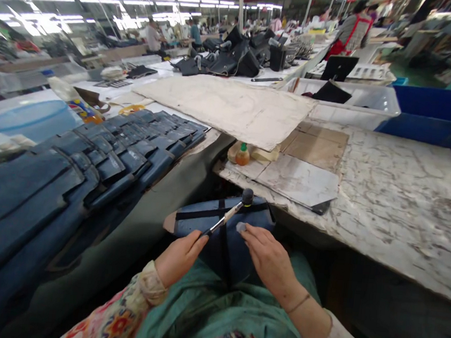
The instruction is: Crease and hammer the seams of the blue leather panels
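My left hand (181,257) is closed around the handle of a small hammer (224,219), whose round dark head points up and away to the right. Under it, a dark blue leather-like piece (197,229) with black straps lies across my lap, a tan patch at its left end. My right hand (269,257) hovers at the right part of this piece, fingers together, pinching a small pale translucent bit (241,227) at the fingertips. What exactly that bit is, I cannot make out. A green apron (191,305) covers my lap.
Rows of blue leather-like pieces (109,162) overlap on the left bench. Ahead lie a large cream board (224,101), a small green-capped bottle (242,156) and cardboard (316,146). A stained worktop (399,203) extends right, with a white bin (361,102) behind. Farther back, people work.
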Demonstrator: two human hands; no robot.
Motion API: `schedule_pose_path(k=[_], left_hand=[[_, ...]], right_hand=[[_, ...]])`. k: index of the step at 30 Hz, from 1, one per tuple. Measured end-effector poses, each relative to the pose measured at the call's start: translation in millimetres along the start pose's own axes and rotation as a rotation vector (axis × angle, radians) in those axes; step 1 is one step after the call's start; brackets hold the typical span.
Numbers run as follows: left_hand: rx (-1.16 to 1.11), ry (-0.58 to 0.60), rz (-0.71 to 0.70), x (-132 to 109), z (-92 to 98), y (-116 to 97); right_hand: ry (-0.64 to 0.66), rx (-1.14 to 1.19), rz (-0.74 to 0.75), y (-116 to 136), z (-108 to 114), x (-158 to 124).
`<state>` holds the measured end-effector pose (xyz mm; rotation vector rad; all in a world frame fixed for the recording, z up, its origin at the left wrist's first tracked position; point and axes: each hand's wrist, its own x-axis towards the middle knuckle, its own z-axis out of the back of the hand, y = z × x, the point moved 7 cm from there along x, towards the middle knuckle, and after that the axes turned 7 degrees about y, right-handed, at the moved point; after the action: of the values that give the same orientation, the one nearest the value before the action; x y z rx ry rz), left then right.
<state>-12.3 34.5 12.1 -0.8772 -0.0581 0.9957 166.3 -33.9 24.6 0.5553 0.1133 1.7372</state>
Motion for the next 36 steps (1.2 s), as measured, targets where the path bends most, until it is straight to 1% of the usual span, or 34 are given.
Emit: schedule_pose_path(k=[3, 6, 8, 12, 17, 21, 26, 31, 34, 36], left_hand=[[-0.05, -0.038, -0.016, -8.6, 5.2, 4.2], [-0.053, -0.034, 0.054, -17.0, 5.6, 14.9], [-0.045, -0.021, 0.073, -19.6, 4.7, 17.2], [-0.075, -0.063, 0.013, -16.5, 5.2, 6.6], [-0.016, -0.024, -0.005, -0.1, -3.9, -2.2], [-0.05, -0.047, -0.051, 7.5, -4.7, -8.1], [0.01, 0.015, -0.03, 9.8, -9.5, -11.2], [-0.025, 0.012, -0.07, 13.8, -8.5, -23.2], [0.053, 0.027, -0.046, 19.5, -11.6, -27.6], [0.083, 0.027, -0.06, 21.3, -13.4, -32.5]], right_hand=[[-0.001, -0.002, 0.007, -0.3, 1.8, -0.6], [-0.011, 0.006, -0.004, -1.4, 2.5, -1.4], [-0.011, 0.016, -0.006, -1.2, 1.3, -1.4], [0.01, 0.03, -0.001, 0.1, -1.7, -0.8], [-0.002, 0.021, -0.01, -1.7, 1.9, -2.7], [0.009, 0.017, -0.008, -3.0, 3.0, -5.1], [-0.018, 0.016, -0.002, -1.9, 2.8, -5.0], [-0.028, 0.025, 0.013, 1.2, 1.5, -2.5], [-0.024, 0.024, 0.012, 0.9, 2.1, -2.6], [-0.022, 0.018, 0.015, 0.6, 2.9, -3.3]])
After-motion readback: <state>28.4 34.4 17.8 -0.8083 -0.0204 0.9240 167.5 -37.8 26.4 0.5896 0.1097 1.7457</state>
